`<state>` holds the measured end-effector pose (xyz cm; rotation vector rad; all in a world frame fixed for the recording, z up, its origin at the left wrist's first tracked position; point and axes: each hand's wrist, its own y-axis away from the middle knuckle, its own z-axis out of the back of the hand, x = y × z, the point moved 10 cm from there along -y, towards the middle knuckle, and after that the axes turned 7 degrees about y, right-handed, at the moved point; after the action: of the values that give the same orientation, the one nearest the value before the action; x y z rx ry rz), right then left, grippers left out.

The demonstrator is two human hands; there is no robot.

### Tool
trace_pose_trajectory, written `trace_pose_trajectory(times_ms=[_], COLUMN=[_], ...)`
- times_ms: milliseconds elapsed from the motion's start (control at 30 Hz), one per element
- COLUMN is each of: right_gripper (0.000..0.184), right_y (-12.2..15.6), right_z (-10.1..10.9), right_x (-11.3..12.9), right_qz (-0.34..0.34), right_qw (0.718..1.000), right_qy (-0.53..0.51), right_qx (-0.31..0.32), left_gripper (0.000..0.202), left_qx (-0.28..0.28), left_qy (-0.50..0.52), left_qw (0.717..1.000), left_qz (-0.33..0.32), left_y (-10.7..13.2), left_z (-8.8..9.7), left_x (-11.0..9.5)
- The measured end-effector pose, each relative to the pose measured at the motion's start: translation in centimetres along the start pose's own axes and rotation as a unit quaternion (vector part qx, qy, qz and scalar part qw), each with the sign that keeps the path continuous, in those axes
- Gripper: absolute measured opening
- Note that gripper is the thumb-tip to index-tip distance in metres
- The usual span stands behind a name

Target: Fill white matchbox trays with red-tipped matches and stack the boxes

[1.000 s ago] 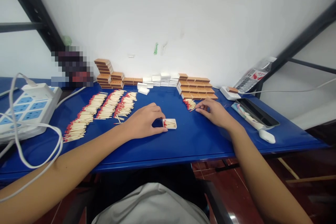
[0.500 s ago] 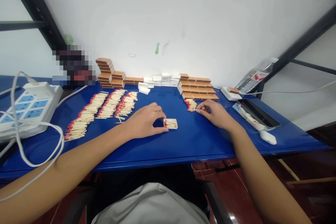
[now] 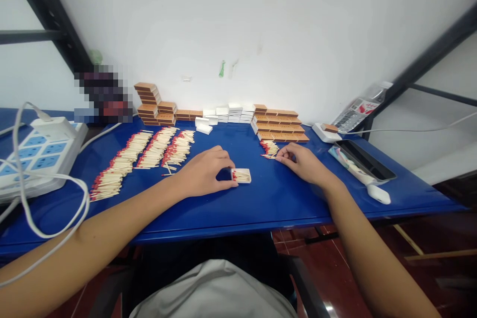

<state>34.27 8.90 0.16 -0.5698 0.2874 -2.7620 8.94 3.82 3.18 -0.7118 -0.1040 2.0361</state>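
While the left hand (image 3: 203,174) steadies the open tray (image 3: 250,178), its grip is clamped on the tray's left end, thumb on the near side, fingers on the far side. Tray lies on the blue surface (image 3: 231,213), some matches (image 3: 241,177) inside, red heads toward the left hand. Right of the tray and slightly beyond it: a small match pile (image 3: 269,147), with the right hand (image 3: 300,160) at its near edge; that grip's fingertips look together by the plain stick ends, though whether one is pinched I cannot tell. Behind the tray, white boxes (image 3: 234,113); behind and to its right, tiered brown matchboxes (image 3: 281,126); to its left, three bands of matches (image 3: 115,171). Likely trouble: the pile looks loose, so a careless pull could drag neighbours askew. Tray probably light; a hard squeeze could bow its walls, a slack one let it skid. Reaching past the pile, knuckles might knock the tiers.
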Motion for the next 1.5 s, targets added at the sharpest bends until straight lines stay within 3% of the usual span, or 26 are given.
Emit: trace_pose_trajectory(times_ms=[300,567,800,967,1233,1500], right_gripper=[0.026,0.023,0.030,0.031,0.027,0.029], right_y=[0.4,3.0,3.9,4.7,3.0,1.8], right_z=[0.0,1.7,1.4,0.3,0.4,-0.3], right_x=[0.2,3.1,4.0,4.1,2.7,3.3], right_qz=[0.007,0.006,0.008,0.025,0.029,0.062], right_qw=[1.000,0.999,1.000,0.997,0.998,0.996], right_qy=[0.008,0.047,0.026,0.005,0.009,-0.025], right_qx=[0.006,-0.022,0.002,0.071,0.051,0.061], left_gripper=[0.028,0.029,0.029,0.029,0.028,0.029], left_qx=[-0.001,-0.004,0.002,0.000,0.003,0.004], left_qy=[-0.005,-0.003,-0.002,0.001,0.005,0.004], left_qw=[1.000,1.000,1.000,1.000,1.000,1.000], left_qz=[-0.004,-0.014,-0.003,-0.009,0.001,-0.001], left_y=[0.0,0.0,0.0,0.0,0.0,0.0], left_z=[0.1,-0.1,-0.1,0.0,-0.1,-0.1], left_x=[-0.1,0.0,0.1,0.0,0.2,0.1])
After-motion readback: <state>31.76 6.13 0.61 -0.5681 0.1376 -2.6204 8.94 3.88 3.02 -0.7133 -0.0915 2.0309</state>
